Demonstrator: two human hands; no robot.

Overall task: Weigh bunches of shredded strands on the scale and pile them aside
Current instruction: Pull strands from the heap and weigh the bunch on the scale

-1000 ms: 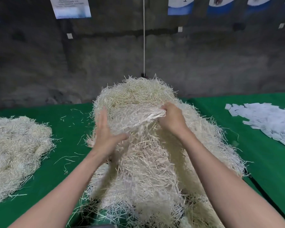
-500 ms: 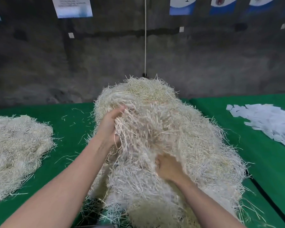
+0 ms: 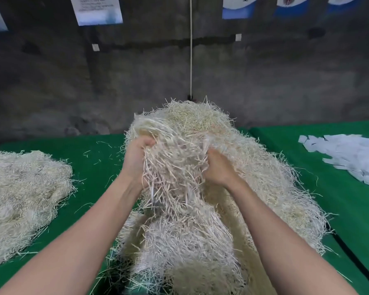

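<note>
A tall heap of pale shredded strands (image 3: 264,167) fills the middle of the green table. My left hand (image 3: 135,160) grips a bunch of strands (image 3: 175,167) at its upper left side, fingers curled into it. My right hand (image 3: 218,169) grips the same bunch from the right. The bunch hangs between both hands, raised off the front of the heap. A flatter pile of strands (image 3: 24,196) lies on the left of the table. No scale shows in this view.
The table is covered with green cloth (image 3: 98,162) with stray strands on it. A spread of white paper slips (image 3: 349,154) lies at the right. A dark gap (image 3: 354,256) splits the table at the right. A grey wall stands behind, with a white cord (image 3: 191,50).
My right hand rose from low in the heap's front and took hold of the bunch. My left hand closed on the strands, and both hands lifted the bunch higher.
</note>
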